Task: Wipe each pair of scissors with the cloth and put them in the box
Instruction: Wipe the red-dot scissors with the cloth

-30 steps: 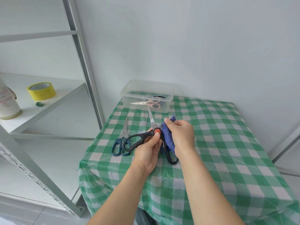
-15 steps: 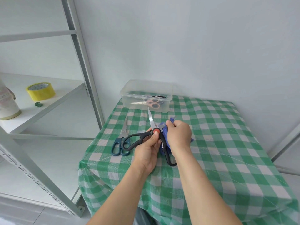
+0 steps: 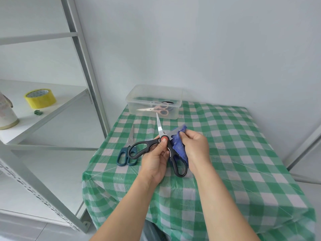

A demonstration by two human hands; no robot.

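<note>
the box (image 3: 152, 92) sits at the far edge of the tabletop (image 3: 243, 153), by the wall, with the boxed scissors (image 3: 156, 109) lying inside it. in front of the box, the left hand (image 3: 154, 160) holds the held scissors (image 3: 140, 148) at the pivot. just to its right, the right hand (image 3: 196, 146) pinches the cloth (image 3: 178, 146) against one blade. the third pair (image 3: 127, 152) lies on the tabletop left of the hands (one held handle overlaps it). left of the tabletop stands a shelf (image 3: 57, 108) with a tape roll (image 3: 40, 98) on it.
</note>
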